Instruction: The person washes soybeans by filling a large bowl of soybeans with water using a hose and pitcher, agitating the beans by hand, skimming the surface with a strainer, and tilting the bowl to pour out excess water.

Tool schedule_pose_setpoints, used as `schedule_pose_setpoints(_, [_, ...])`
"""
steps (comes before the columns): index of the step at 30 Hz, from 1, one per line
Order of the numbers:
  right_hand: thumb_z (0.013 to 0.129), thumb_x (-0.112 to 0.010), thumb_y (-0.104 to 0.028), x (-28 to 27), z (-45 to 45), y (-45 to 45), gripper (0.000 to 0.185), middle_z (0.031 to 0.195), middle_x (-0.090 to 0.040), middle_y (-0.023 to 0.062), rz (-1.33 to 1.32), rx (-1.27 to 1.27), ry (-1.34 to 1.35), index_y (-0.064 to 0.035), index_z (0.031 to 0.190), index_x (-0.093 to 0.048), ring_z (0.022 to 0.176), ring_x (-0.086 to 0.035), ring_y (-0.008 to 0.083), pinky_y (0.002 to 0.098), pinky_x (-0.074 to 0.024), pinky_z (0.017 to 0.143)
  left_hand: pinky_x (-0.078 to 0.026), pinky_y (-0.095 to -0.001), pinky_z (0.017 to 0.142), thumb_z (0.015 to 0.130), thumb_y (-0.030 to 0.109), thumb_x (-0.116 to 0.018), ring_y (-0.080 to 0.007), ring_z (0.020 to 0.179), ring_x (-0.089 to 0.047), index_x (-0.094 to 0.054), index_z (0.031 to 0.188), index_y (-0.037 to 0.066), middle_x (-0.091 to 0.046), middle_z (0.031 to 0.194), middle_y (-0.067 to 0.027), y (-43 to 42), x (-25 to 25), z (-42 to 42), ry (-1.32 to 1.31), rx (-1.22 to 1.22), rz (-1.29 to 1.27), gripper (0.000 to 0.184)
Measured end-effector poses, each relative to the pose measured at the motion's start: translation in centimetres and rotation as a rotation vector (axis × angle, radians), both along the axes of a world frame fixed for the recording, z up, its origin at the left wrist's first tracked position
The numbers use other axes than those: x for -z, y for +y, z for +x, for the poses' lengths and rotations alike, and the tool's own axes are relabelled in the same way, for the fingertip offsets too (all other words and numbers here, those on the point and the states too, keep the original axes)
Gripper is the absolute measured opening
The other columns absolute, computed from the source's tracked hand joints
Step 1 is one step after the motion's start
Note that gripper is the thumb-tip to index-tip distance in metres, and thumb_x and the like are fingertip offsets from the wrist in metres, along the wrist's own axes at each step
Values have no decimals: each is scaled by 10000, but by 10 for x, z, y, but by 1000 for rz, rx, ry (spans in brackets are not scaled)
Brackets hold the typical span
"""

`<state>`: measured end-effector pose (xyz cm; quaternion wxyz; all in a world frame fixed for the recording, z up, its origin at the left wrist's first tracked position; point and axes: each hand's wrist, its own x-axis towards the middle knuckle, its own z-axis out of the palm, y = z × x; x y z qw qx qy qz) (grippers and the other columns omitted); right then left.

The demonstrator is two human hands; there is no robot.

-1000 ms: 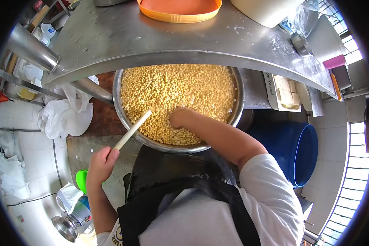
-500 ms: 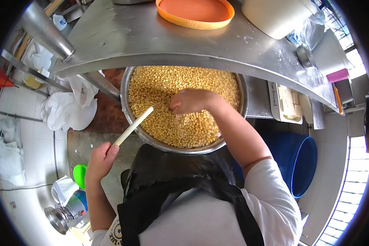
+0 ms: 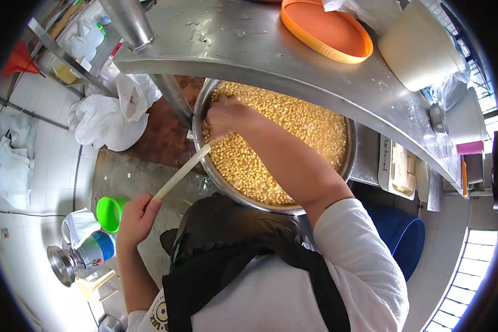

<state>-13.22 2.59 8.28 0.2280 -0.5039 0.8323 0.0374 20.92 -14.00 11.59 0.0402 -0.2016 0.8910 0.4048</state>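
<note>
A wide metal basin is filled with wet yellow kernels, corn or beans, I cannot tell which. My right hand is down among the kernels by the basin's left wall, and its fingers are mostly hidden. Left of my body, my left hand is wrapped round the lower end of a pale stick, possibly a tube. The stick slants up over the basin's near left rim, with its far tip close beneath my right hand.
A steel shelf overhangs the basin's far side, bearing an orange lid and a white bucket. A blue barrel is at right. White bags, a green container and a tray of pale blocks surround the area.
My right hand has moved from the middle of the kernels to the basin's left side. The stick stays in my left hand. The camera view has shifted, so the surroundings sit differently.
</note>
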Motion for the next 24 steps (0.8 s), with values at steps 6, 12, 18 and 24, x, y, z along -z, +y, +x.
schedule_pose_setpoints(6, [836, -795, -341, 34, 13, -16, 382, 1326, -730, 78, 330, -110, 131, -192, 1186, -823, 1265, -627, 360, 674, -436, 1037, -424, -397, 602, 1035, 380, -672, -209, 628, -505, -609, 842, -13, -531, 676, -123, 3, 6, 9, 8, 8, -8, 443])
schedule_pose_setpoints(12, [791, -735, -241, 28, 37, 27, 268, 1148, -762, 123, 216, -89, 65, -134, 1016, -835, 1146, -662, 376, 597, -498, 1033, -427, -409, 599, 1028, 390, -677, -229, 631, -528, -625, 847, -16, -555, 687, -142, 8, 1, 0, -26, 24, 28, 447])
schedule_pose_setpoints(18, [837, -709, -220, -22, 40, 111, 312, 1108, -772, 154, 74, 88, -132, -101, 1104, -819, 1060, -708, 363, 460, -558, 987, -424, -394, 592, 1028, 405, -680, -195, 635, -513, -618, 844, -10, -548, 675, -120, 11, 0, -19, -103, 108, 17, 458])
schedule_pose_setpoints(24, [926, -700, -276, -48, 37, 210, 284, 1043, -768, 130, -357, 262, -491, -78, 1110, -788, 1020, -730, 294, 423, -570, 932, -414, -375, 589, 1026, 399, -685, -159, 644, -505, -618, 882, -5, -542, 677, -92, 18, 8, -40, -14, 152, 12, 433])
